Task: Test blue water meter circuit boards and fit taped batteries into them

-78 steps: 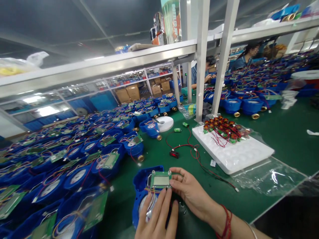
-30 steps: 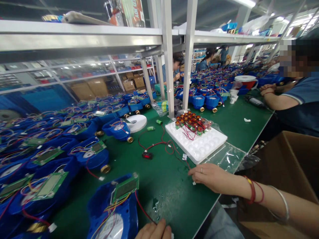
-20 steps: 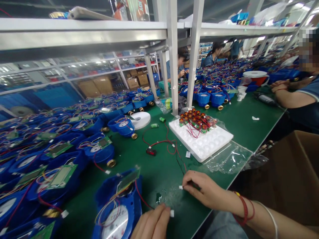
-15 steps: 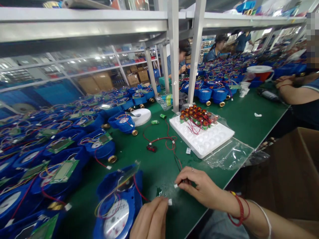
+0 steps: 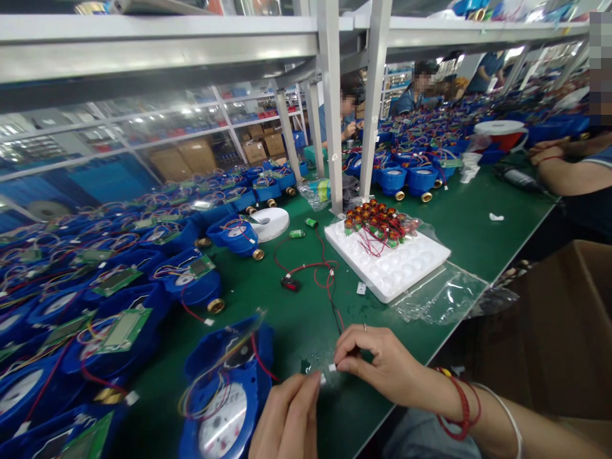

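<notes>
Blu mtr (image 5: 228,398), wht conns (image 5: 333,368), red/blk wires (image 5: 329,296), grn tbl (image 5: 296,325), wht tray (image 5: 406,271)

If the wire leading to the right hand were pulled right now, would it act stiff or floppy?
The wire would likely flop, being thin and lying in loose loops. Those loops would probably straighten first; then the black box it seems to join might drag. That box looks small, so probably light and apt to slide on the smooth-looking table.
</notes>
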Motion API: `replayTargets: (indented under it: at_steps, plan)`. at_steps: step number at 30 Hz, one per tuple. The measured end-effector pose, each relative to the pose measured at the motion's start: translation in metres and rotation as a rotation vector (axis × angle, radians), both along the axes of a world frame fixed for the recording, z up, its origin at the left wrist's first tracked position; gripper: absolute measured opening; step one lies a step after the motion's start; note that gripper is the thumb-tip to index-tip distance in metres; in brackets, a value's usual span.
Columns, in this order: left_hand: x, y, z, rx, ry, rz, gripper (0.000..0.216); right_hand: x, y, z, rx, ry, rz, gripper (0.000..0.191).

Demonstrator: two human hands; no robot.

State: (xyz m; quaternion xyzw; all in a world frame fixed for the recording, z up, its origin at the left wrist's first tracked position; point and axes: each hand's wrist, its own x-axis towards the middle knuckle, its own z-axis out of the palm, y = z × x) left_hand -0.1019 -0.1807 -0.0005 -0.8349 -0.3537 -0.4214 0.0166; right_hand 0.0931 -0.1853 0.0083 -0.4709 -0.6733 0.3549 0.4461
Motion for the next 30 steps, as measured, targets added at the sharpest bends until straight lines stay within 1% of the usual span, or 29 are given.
replayTargets:
  at_steps: [5, 10, 14, 16, 19, 23, 26, 30]
  plan:
    - [0.0001, -0.0002, -0.0001, -0.002, 0.040, 0.011, 0.018, -0.0007, 0.0006, 0.0039, 0.043, -0.003, 0.026, 0.007]
    - [-0.0006, 0.0012, -0.0014, -0.026, 0.059, 0.024, 0.017, -0.0010, 0.0014, 0.0032, 0.101, -0.005, 0.014, 0.007]
    - [-0.0028, 0.0050, -0.0023, 0.044, 0.105, -0.025, 0.016, -0.0020, 0.0019, -0.0003, 0.146, 0.012, 0.012, 0.005]
    - [-0.0029, 0.0056, -0.0022, 0.032, 0.103, -0.017, 0.016, -0.0025, 0.0021, -0.0015, 0.163, 0.024, 0.009, 0.004]
    - [-0.0017, 0.0049, -0.0018, 0.022, 0.089, 0.004, 0.015, -0.0025, 0.0023, -0.0013, 0.153, 0.037, 0.015, 0.003]
    - [-0.0024, 0.0046, -0.0020, 0.082, 0.082, 0.020, 0.014, -0.0021, 0.0022, 0.0005, 0.145, 0.039, 0.018, 0.003]
    - [-0.0049, 0.0048, -0.0031, 0.111, 0.088, -0.021, 0.016, -0.0017, 0.0023, 0.0006, 0.133, 0.033, 0.035, 0.005]
    - [-0.0045, 0.0031, -0.0039, 0.089, 0.047, -0.033, 0.018, -0.0005, 0.0038, 0.0004, 0.137, 0.010, 0.065, 0.008]
